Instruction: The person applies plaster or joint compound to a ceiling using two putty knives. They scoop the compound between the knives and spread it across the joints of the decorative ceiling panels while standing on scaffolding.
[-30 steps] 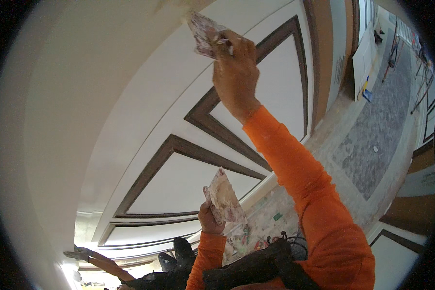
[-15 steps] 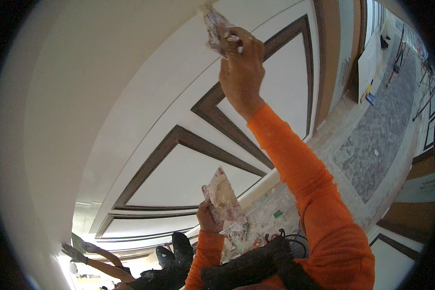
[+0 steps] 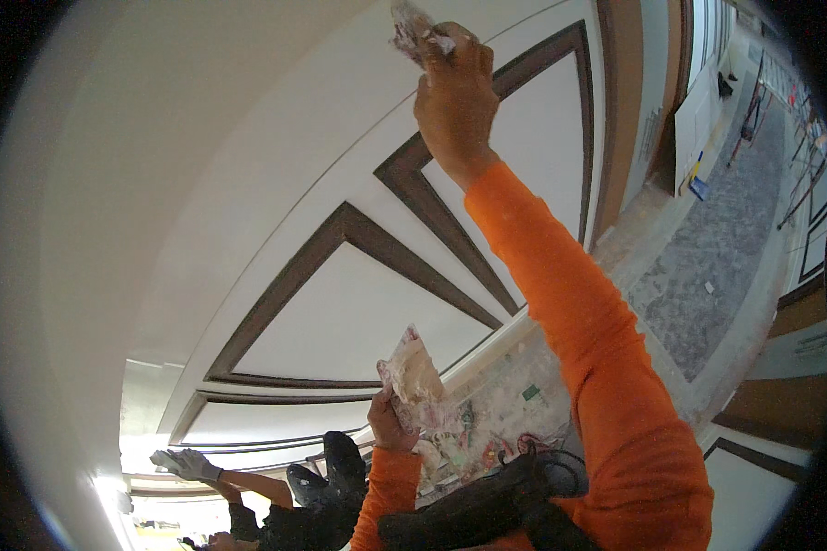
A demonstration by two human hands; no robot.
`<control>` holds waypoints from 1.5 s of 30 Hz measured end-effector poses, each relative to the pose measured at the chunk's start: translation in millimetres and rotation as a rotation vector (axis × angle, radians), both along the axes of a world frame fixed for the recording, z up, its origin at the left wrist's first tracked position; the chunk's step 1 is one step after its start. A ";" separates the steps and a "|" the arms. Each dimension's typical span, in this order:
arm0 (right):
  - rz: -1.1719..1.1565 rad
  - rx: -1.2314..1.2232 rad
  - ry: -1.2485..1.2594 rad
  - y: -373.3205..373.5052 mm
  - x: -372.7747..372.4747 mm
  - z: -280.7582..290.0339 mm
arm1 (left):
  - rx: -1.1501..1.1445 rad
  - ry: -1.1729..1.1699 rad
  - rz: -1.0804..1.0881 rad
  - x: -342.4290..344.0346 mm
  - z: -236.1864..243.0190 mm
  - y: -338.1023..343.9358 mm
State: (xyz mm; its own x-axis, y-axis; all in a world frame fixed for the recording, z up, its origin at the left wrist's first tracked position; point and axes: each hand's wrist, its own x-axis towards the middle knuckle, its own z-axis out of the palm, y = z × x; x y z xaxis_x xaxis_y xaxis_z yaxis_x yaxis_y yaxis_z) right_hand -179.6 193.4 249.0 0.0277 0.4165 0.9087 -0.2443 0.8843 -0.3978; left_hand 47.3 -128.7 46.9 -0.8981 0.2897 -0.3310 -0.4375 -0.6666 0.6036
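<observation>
Head camera view: the person's right hand [image 3: 457, 106] is up high, near the top, with its fingers bent and pinching a small flat scraper [image 3: 412, 29] smeared with white and pink. The scraper is up by the pale wall [image 3: 138, 174], but I cannot tell if its edge touches it. The left hand [image 3: 391, 424] is lower down, well apart from the right one, and its fingers are pressed around the side of a flat plate [image 3: 410, 342] with cream paste [image 3: 416, 378] on it. The plate is tilted, with one corner pointing up. Both arms wear orange sleeves [image 3: 570, 285]. Behind the hands, the wall has big brown frames [image 3: 345, 222] on white. Something black [image 3: 469, 510] lies across the bottom, by the person's body. Past the left hand, the floor [image 3: 501, 418] is spotted and messy, and a small green scrap [image 3: 530, 392] lies there. Farther right is a long gray strip [image 3: 717, 266] on the floor, with a blue and yellow thing [image 3: 698, 188] near a white board [image 3: 694, 129]. At the lower left, another person [image 3: 317, 514] in dark clothes holds gloved hands [image 3: 188, 465] out.
</observation>
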 end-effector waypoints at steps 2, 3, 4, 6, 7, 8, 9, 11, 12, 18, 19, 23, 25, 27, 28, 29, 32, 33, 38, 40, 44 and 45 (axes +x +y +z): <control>0.099 -0.007 -0.005 1.7 14.2 -3.8 | 0.003 -0.068 0.054 8.6 3.0 -4.9; 0.296 -0.117 -0.068 7.5 19.4 -1.6 | 0.000 -0.101 0.081 11.6 3.8 -7.8; 0.499 -0.229 -0.134 12.8 25.9 6.2 | 0.007 -0.108 0.072 15.2 -1.9 -16.8; 1.150 -0.533 -0.297 32.4 46.8 26.5 | 0.023 -0.120 0.053 21.2 -19.7 -34.6; 1.339 -0.619 -0.260 32.6 43.6 26.3 | 0.011 -0.129 0.066 23.8 -19.7 -36.1; 1.529 -0.705 -0.219 35.1 33.2 29.1 | 0.000 -0.138 0.080 26.5 -19.5 -36.7; 1.640 -0.675 -0.196 58.2 6.5 17.9 | -0.002 -0.150 0.068 26.2 -21.1 -29.5; 1.889 -0.637 -0.173 98.4 -54.3 -10.9 | -0.023 -0.173 0.051 27.6 -17.7 -21.7; 1.789 -0.712 -0.109 83.4 -61.1 -8.6 | -0.040 -0.173 0.065 26.8 -13.0 -22.8; 1.503 -0.997 -0.032 53.3 -26.9 -21.5 | -0.052 -0.148 0.095 23.7 -13.7 -30.9; 1.466 -1.033 -0.051 52.6 -20.1 -26.0 | -0.049 -0.143 0.083 23.3 -14.5 -33.3; 1.310 -0.808 0.115 44.6 13.0 -16.6 | -0.001 -0.147 0.100 24.0 -5.6 -23.1; 1.019 -0.642 0.102 30.6 24.4 12.0 | -0.011 -0.138 0.095 22.8 0.9 -16.4; 0.451 -0.292 0.218 14.8 -9.0 10.7 | 0.010 -0.137 0.066 21.9 6.5 -11.9; 0.168 -0.115 0.264 0.4 -24.1 14.3 | 0.023 -0.138 0.054 22.1 8.0 -11.6; 0.195 -0.168 0.281 -22.9 -19.4 18.7 | 0.011 -0.129 0.054 23.0 1.3 -12.3; 0.424 -0.200 0.199 -87.2 -6.1 25.4 | -0.006 -0.106 0.093 20.1 1.0 -6.6; 0.435 -0.171 0.176 -97.6 2.7 24.5 | -0.018 -0.106 0.121 19.1 12.9 7.3; 1.532 -1.013 0.515 -102.6 24.9 24.6 | -0.037 -0.133 0.130 22.3 10.7 -2.8; 1.559 -1.216 0.580 -81.2 26.5 29.4 | -0.078 -0.122 0.108 25.5 3.6 -10.1; 1.614 -1.318 0.558 -48.2 10.6 36.0 | -0.068 -0.164 0.082 27.2 -2.7 -14.9; 1.638 -1.290 0.589 -46.7 10.5 40.6 | -0.090 -0.168 0.086 27.5 -2.1 -15.5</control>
State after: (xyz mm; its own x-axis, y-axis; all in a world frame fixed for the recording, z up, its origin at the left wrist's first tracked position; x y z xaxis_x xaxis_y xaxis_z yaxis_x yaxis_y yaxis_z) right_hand -169.1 146.6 289.5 -0.8002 0.5639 0.2040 -0.5848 -0.8092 -0.0572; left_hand 74.7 -144.2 44.8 -0.8484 0.1770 -0.4989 -0.4807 -0.6522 0.5861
